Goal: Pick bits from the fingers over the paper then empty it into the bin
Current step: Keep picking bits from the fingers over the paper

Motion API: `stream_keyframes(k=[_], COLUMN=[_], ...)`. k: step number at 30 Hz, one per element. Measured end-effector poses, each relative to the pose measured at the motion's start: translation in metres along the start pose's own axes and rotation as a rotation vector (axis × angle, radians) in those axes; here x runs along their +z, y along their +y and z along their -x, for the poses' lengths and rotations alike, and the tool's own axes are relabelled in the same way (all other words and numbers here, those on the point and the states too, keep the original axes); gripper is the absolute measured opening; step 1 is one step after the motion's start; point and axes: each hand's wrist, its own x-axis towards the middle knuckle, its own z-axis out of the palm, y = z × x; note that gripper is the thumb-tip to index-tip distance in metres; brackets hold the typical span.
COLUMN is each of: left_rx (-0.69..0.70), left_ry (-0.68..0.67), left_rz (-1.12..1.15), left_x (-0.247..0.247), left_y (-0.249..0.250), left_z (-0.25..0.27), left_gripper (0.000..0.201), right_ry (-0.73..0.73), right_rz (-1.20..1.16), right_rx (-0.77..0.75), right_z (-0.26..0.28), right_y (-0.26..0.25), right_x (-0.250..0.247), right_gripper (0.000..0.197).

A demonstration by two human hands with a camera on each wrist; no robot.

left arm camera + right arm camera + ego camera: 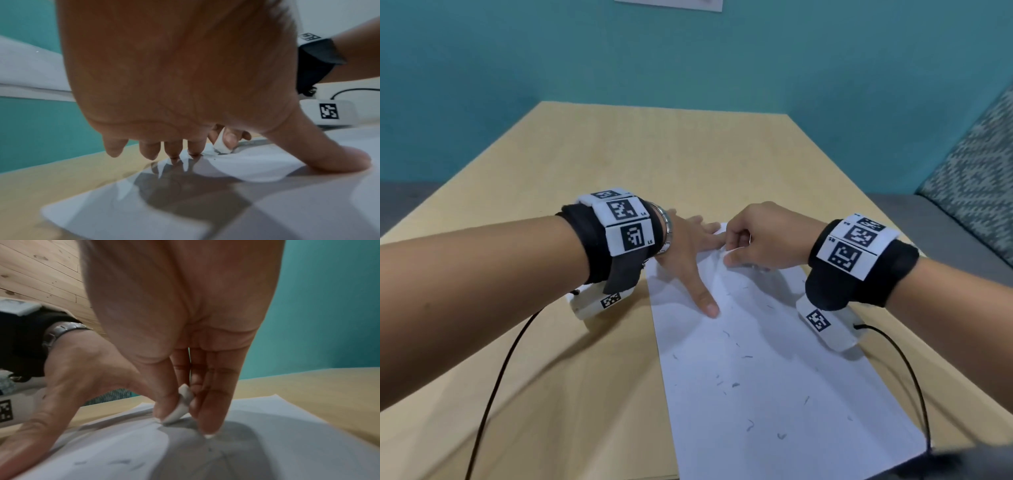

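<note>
A white sheet of paper [763, 370] lies on the wooden table [619, 154], strewn with several small dark bits [736, 384]. My left hand [688, 253] lies flat on the paper's far left corner, fingers spread, thumb [707, 301] pressed down. My right hand [753, 236] pinches a small white eraser [180, 408] between thumb and fingers, its lower end touching the paper near the far edge. From the left wrist view the eraser [221, 144] shows just beyond my left fingertips [174, 152]. No bin is in view.
Teal wall behind the table. A patterned cushion [976, 164] on a grey seat stands at the right. Black cables [500, 370] run from both wrist cameras across the table's near edge.
</note>
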Motion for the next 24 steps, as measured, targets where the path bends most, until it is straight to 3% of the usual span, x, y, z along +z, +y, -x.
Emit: stream_keyframes(k=[3, 6, 11, 15, 19, 22, 24], left_rx=[-0.016, -0.009, -0.031, -0.005, -0.039, -0.006, -0.018], left_ry=[0.002, -0.004, -0.01, -0.036, -0.05, -0.046, -0.057], left_rz=[-0.045, -0.025, -0.024, 0.034, 0.045, 0.064, 0.072], left_x=[0.002, 0.004, 0.004, 0.004, 0.005, 0.003, 0.002], left_y=[0.0, -0.003, -0.002, -0.004, -0.003, -0.003, -0.002], left_z=[-0.002, -0.005, -0.004, -0.003, -0.003, -0.001, -0.001], left_gripper=[0.13, 0.126, 0.13, 0.114, 0.134, 0.116, 0.121], right_ry=[-0.009, -0.113, 0.012, -0.152, -0.005, -0.143, -0.11], right_rz=[-0.015, -0.021, 0.009, -0.02, 0.008, -0.052, -0.043], right_rx=[0.013, -0.05, 0.007, -0.074, 0.016, -0.069, -0.042], right_z=[-0.001, 0.005, -0.006, 0.0, -0.012, -0.002, -0.006], right_y=[-0.003, -0.014, -0.01, -0.024, -0.009, -0.024, -0.017], right_x=[0.0, 0.005, -0.003, 0.004, -0.007, 0.005, 0.001], right_gripper=[0.011, 0.01, 0.018, 0.018, 0.016, 0.018, 0.019])
